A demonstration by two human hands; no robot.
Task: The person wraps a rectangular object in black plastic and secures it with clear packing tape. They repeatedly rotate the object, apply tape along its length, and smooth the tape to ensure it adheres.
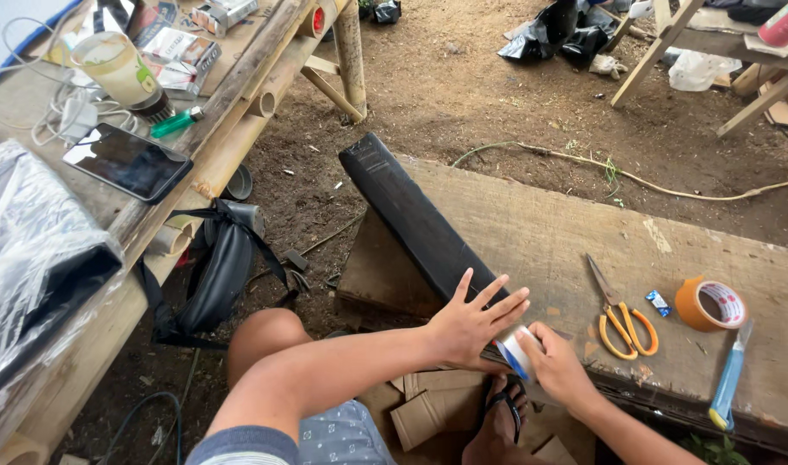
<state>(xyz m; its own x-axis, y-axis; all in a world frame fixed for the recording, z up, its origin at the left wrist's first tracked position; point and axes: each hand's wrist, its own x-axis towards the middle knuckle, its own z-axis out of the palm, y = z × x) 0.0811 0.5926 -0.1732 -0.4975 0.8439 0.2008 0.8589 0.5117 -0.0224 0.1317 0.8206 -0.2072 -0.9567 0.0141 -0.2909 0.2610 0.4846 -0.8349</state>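
Here the left hand (pixel 471 323) lies flat, fingers spread, on the long black board (pixel 415 220), while the right hand (pixel 556 366) is clamped on a white tape roll (pixel 516 351) beside it, on the wooden table (pixel 566 232).

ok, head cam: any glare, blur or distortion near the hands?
Head view: soft even daylight, faint shadows; left hand and right hand sharp on the black board; glare on the phone screen and plastic wrap; wide-angle bending at edges.

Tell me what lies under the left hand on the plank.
The left hand lies flat on the near end of a long black wrapped strip resting on the wooden plank. The right hand holds a tape roll beside it. The strip's end is covered.
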